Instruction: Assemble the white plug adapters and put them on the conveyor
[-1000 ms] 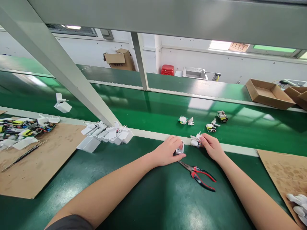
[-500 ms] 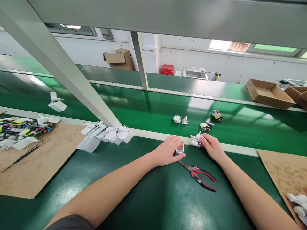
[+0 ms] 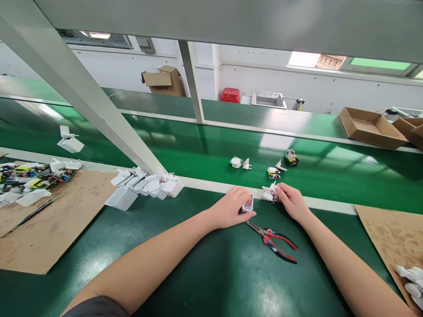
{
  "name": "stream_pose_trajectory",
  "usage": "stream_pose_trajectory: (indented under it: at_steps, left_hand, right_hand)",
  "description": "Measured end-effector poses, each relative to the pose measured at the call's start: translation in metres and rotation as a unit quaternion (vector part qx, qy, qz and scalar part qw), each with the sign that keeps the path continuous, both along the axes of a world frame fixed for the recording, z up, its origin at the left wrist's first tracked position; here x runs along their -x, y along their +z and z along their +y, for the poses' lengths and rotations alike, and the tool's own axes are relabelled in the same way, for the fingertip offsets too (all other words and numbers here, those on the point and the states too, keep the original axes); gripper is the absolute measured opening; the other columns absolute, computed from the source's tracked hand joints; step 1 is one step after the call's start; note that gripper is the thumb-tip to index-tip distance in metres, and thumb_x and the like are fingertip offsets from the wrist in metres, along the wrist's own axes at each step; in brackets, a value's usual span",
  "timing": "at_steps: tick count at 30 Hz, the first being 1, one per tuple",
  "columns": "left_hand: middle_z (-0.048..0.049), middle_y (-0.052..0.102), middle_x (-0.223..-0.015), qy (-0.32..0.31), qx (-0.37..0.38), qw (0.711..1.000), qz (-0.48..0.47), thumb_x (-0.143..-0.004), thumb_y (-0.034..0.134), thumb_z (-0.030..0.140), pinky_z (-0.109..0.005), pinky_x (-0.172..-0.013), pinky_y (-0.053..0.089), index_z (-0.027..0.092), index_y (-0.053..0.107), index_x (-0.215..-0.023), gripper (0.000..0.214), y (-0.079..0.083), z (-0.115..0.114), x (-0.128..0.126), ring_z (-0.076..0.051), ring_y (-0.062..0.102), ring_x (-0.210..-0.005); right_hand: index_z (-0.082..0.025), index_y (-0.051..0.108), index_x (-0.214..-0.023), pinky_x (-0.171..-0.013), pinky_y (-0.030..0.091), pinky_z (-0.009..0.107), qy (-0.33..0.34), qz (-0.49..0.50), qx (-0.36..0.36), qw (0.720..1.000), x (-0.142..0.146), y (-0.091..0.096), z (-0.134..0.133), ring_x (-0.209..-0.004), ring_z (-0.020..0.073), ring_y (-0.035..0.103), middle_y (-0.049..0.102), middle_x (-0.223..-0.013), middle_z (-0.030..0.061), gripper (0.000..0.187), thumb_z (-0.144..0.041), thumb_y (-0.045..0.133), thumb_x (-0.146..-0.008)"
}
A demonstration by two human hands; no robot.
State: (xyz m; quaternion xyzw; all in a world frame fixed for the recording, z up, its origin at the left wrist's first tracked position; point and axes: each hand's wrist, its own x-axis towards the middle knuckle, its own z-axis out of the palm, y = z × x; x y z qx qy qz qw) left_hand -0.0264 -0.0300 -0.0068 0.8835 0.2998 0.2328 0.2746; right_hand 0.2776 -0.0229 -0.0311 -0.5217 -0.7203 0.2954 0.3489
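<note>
From here, the left hand [image 3: 229, 208] curls over a small, white, hollow plastic casing [image 3: 247, 204] at the near edge of the dark green surface [image 3: 205, 281]. Just beside it, the right hand [image 3: 292, 202] pinches a white plastic plug piece with a small circuit board [image 3: 271, 193] between thumb and fingertips. Both look light. The thin casing seems stiff but brittle, best held by its outer walls, and the board by its edges. Red-and-black-handled steel pliers [image 3: 271, 243] lie just below the hands.
</note>
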Motion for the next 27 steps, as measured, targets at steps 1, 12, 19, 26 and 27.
stream_pose_trajectory:
  at_steps: [1,12,19,26,27]
  left_hand:
    - [-0.0071,0.064,-0.112,0.0,-0.001,1.0,0.0,-0.101,0.072,0.04,-0.04,-0.102,0.048,0.023,0.053,-0.099,0.025,0.0,0.0,0.0,-0.027,0.055,-0.112]
    - [-0.0076,0.065,-0.113,0.0,-0.004,1.0,-0.004,-0.1,0.072,0.04,-0.04,-0.102,0.048,0.023,0.053,-0.1,0.025,-0.0009,-0.0003,-0.0002,-0.027,0.055,-0.112]
    - [-0.0067,0.064,-0.11,-0.007,0.008,1.0,-0.004,-0.1,0.072,0.04,-0.039,-0.099,0.047,0.023,0.051,-0.098,0.027,0.0016,0.0009,-0.0001,-0.026,0.055,-0.109]
    - [-0.0032,0.065,-0.101,-0.044,0.037,0.998,-0.014,-0.099,0.074,0.045,-0.036,-0.091,0.047,0.023,0.051,-0.1,0.032,0.0038,0.0009,0.0003,-0.022,0.057,-0.096]
    - [-0.0034,0.065,-0.102,-0.044,0.035,0.998,-0.014,-0.099,0.074,0.046,-0.036,-0.092,0.047,0.023,0.052,-0.1,0.032,0.0036,0.0008,0.0003,-0.023,0.057,-0.096]
  right_hand:
    - [-0.025,0.058,-0.078,-0.065,0.042,0.033,0.0,-0.001,0.0,1.0,0.0001,0.0004,-0.0002,-0.068,0.0204,0.052,0.061,-0.071,0.001,0.053,-0.066,0.048,-0.109]
    - [-0.025,0.057,-0.079,-0.066,0.041,0.032,0.002,-0.005,0.006,1.0,-0.0004,0.0005,-0.0006,-0.069,0.0195,0.053,0.061,-0.072,0.0004,0.05,-0.062,0.047,-0.111]
    - [-0.024,0.057,-0.08,-0.066,0.038,0.032,0.005,-0.005,0.01,1.0,-0.0003,0.0003,-0.0007,-0.069,0.0187,0.051,0.059,-0.073,-0.0005,0.05,-0.061,0.047,-0.112]
    - [-0.024,0.057,-0.079,-0.065,0.038,0.033,0.006,-0.006,0.009,1.0,0.0,0.001,-0.0008,-0.068,0.0188,0.051,0.059,-0.073,-0.0002,0.05,-0.061,0.047,-0.112]
    - [-0.024,0.057,-0.079,-0.065,0.038,0.032,0.005,-0.006,0.009,1.0,0.0001,0.0011,-0.0009,-0.068,0.0187,0.051,0.059,-0.073,-0.0002,0.05,-0.061,0.047,-0.112]
